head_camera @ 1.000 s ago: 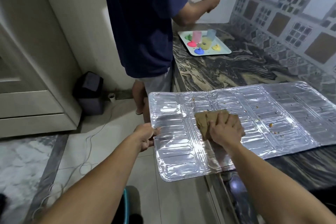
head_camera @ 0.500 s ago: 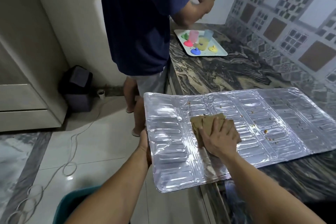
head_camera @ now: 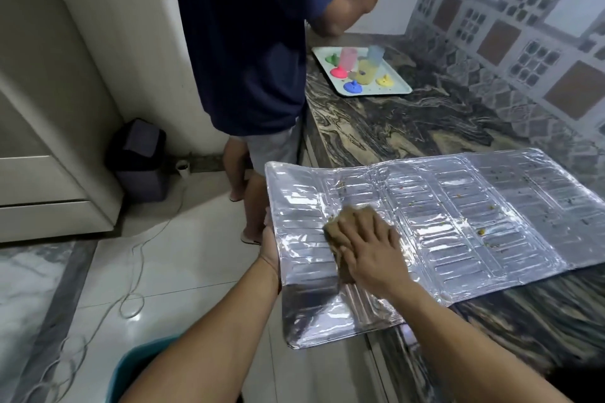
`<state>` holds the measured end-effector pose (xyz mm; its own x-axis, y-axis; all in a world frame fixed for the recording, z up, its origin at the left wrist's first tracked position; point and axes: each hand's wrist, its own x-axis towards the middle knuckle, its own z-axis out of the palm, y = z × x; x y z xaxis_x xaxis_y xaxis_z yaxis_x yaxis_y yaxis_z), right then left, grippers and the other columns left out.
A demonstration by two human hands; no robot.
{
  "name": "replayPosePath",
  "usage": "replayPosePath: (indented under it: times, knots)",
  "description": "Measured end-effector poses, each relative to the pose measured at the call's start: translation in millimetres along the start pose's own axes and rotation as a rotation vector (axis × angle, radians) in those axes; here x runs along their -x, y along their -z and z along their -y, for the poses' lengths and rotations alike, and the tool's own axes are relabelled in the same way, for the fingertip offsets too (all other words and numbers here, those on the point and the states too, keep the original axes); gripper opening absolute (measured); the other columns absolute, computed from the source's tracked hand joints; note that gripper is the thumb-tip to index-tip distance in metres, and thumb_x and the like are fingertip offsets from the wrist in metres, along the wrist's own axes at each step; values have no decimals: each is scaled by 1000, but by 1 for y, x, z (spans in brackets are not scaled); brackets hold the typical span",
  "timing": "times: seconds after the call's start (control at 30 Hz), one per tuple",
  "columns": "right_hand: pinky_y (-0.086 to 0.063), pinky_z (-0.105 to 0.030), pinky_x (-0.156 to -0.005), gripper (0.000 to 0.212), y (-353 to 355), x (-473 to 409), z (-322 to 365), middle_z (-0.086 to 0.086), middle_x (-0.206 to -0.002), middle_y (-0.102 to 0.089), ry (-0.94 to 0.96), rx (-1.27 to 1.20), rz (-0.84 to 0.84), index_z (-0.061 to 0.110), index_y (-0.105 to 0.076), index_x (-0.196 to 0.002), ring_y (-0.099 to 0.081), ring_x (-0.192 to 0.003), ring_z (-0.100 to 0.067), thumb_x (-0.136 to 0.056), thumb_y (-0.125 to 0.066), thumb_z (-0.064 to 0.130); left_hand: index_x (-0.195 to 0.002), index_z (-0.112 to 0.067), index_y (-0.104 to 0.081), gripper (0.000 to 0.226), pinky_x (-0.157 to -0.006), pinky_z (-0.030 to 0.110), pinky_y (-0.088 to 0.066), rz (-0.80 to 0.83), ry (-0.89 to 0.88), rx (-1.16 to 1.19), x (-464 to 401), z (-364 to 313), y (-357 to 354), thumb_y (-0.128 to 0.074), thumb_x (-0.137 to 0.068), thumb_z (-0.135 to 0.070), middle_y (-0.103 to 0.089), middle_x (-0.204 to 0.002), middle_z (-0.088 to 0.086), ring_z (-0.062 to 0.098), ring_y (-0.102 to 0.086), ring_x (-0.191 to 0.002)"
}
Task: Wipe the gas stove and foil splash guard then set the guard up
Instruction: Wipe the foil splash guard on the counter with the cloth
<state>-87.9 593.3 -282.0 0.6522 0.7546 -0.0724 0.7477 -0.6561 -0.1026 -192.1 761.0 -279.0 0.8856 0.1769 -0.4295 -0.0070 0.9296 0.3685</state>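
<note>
The silver foil splash guard lies unfolded and flat on the marbled counter, its left end hanging out past the counter's edge. Small food specks dot its right half. My right hand presses a brown cloth onto the foil near the left fold, fingers laid flat. My left hand holds the guard's left edge, its fingers hidden under the foil. The gas stove is out of view.
Another person stands at the counter just beyond the guard. A white tray with coloured cups sits further back. On the floor are a dark bin, a loose cable and a teal bucket.
My right hand has slid the cloth leftward along the foil towards the overhanging end. My left hand has shifted from gripping the edge with the thumb on top to lying behind it.
</note>
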Motion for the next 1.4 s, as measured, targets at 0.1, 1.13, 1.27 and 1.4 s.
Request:
replayPosePath:
  times: [0.1, 1.13, 1.27, 1.4]
  knots:
    - [-5, -51, -119, 65, 6, -12, -13, -4, -164, 2, -157, 5, 20, 54, -3, -149, 1, -150, -29, -85, 1, 63, -121, -9, -64, 94, -104, 55, -39, -47, -59, -15, 5, -15, 7, -26, -78, -84, -65, -119, 22, 40, -57, -114]
    - [-28, -54, -109, 53, 35, -87, -22, -19, -136, -41, -631, -150, -123, 15, -40, -141, -37, -128, -40, -96, -38, 43, -124, 0, -59, 36, -81, 57, -54, -262, 65, -359, -12, -53, 19, -50, -96, -21, -64, -118, 22, 38, -65, -94]
    - [-14, -52, -115, 46, 30, -102, 11, -5, -149, -34, -102, -183, -28, 27, -37, -146, -26, -139, -39, -103, -30, 42, -125, -2, -58, 34, -72, 57, -57, -279, 71, -374, -19, -54, 27, -52, -94, -15, -62, -122, 25, 40, -65, -93]
    - [-10, -51, -117, 57, 27, -116, 5, -3, -160, -23, 44, -72, 21, 27, -33, -149, -16, -146, -36, -97, -21, 47, -123, -4, -59, 32, -82, 69, -48, -321, 60, -375, -23, -54, 36, -55, -92, -12, -63, -121, 24, 44, -65, -101]
